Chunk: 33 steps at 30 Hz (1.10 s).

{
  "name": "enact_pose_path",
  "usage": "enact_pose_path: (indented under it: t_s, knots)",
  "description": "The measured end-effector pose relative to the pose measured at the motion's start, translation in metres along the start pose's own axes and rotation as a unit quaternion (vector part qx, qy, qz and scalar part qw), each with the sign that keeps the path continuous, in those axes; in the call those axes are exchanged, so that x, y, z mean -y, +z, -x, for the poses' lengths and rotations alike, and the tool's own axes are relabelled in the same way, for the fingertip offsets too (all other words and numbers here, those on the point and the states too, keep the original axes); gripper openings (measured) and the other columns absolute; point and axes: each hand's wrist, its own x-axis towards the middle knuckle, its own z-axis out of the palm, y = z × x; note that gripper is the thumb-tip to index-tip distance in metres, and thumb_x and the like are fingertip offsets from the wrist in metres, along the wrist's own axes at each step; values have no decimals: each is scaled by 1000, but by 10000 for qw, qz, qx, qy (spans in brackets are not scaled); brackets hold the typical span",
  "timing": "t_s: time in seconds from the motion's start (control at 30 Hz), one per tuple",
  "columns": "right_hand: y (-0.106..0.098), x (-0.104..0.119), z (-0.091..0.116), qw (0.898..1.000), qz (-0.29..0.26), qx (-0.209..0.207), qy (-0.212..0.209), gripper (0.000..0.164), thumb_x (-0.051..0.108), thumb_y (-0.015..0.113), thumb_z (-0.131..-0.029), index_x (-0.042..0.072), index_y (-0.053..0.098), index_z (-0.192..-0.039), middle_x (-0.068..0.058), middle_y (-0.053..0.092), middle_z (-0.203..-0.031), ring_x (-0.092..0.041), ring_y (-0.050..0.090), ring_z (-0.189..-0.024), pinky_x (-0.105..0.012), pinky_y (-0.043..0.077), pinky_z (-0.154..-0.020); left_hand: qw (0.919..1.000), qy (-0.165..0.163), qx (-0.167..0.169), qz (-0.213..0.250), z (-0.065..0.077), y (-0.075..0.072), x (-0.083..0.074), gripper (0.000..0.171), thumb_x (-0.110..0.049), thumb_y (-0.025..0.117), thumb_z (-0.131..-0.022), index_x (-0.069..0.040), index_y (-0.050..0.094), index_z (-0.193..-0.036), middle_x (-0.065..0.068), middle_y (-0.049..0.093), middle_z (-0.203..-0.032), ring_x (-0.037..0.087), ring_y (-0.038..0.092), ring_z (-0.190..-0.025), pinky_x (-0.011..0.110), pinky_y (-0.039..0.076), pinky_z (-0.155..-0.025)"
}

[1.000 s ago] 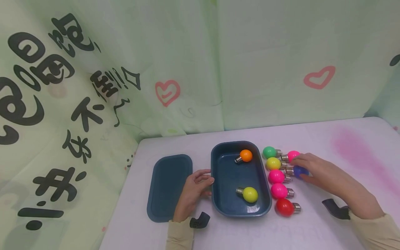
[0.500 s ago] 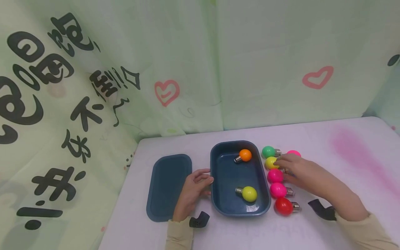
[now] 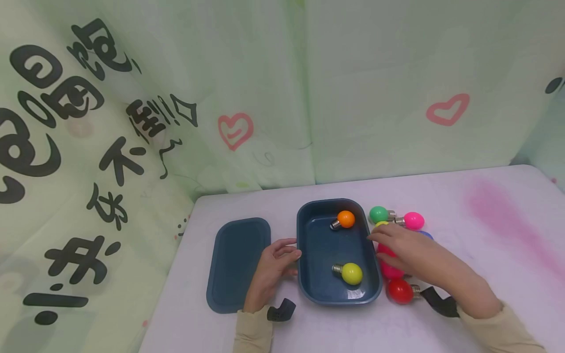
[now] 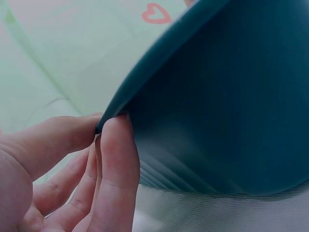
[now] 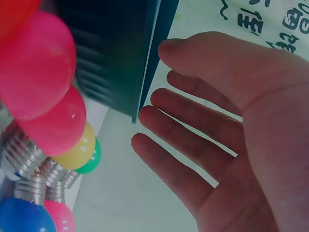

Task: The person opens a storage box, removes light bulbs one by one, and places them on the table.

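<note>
A dark blue rectangular box [image 3: 319, 252] stands on the table with two light bulbs lying in it: an orange bulb [image 3: 347, 218] and a yellow bulb [image 3: 352, 274]. My left hand [image 3: 273, 269] pinches the box's left rim between thumb and a finger, clear in the left wrist view. Above the box's right rim hovers my right hand [image 3: 412, 247]. Its fingers [image 5: 169, 164] are stretched and spread, holding nothing; whether they touch the rim I cannot tell. Right of the box lie several bulbs, partly hidden under that hand, among them a red bulb [image 3: 399, 291] and a blue bulb [image 5: 25, 215].
A flat dark blue lid [image 3: 238, 267] lies left of the box. At the back right of the box are a green bulb [image 3: 378, 214] and a pink bulb [image 3: 414, 220]. A printed curtain [image 3: 273, 157] hangs behind the table.
My right hand has moved left from the blue and pink bulbs, across the row of bulbs, to the box's right rim. My left hand stays at the left rim.
</note>
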Motion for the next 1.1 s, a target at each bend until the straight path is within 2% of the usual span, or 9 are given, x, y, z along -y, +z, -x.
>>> enact_pose_path:
  t_s: [0.23, 0.43, 0.77, 1.1]
  knots:
    - [2, 14, -6, 9999, -11, 89, -137, 46, 22, 84, -78, 9, 68, -118, -6, 66, -114, -25, 64, -104, -37, 60, -79, 10000, -48, -48, -47, -2, -1, 3, 46, -21, 76, -88, -7, 62, -129, 8, 69, -107, 17, 66, -92, 29, 60, -69]
    - [8, 23, -9, 9994, 39, 139, -307, 44, 25, 84, -79, 9, 69, -117, -5, 66, -113, -21, 64, -102, -34, 60, -80, 9999, -80, -107, -98, -2, -1, 4, 47, -25, 77, -87, -9, 62, -129, 9, 69, -109, 19, 67, -94, 30, 60, -70]
    - [19, 32, -15, 9949, 267, 78, -973, 41, 26, 83, -80, 6, 70, -114, -4, 66, -108, -19, 62, -97, -32, 60, -79, 10000, -54, -58, -22, -2, 0, 2, 47, -21, 76, -88, -6, 61, -130, 7, 68, -106, 16, 65, -90, 27, 59, -68]
    - [28, 38, -22, 9946, 40, 564, -869, 40, 29, 82, -81, 10, 70, -113, -1, 64, -103, -15, 60, -91, -28, 59, -76, 10000, 2, -3, 33, 0, 0, 1, 47, -19, 75, -89, -5, 60, -131, 5, 68, -105, 15, 65, -89, 28, 59, -68]
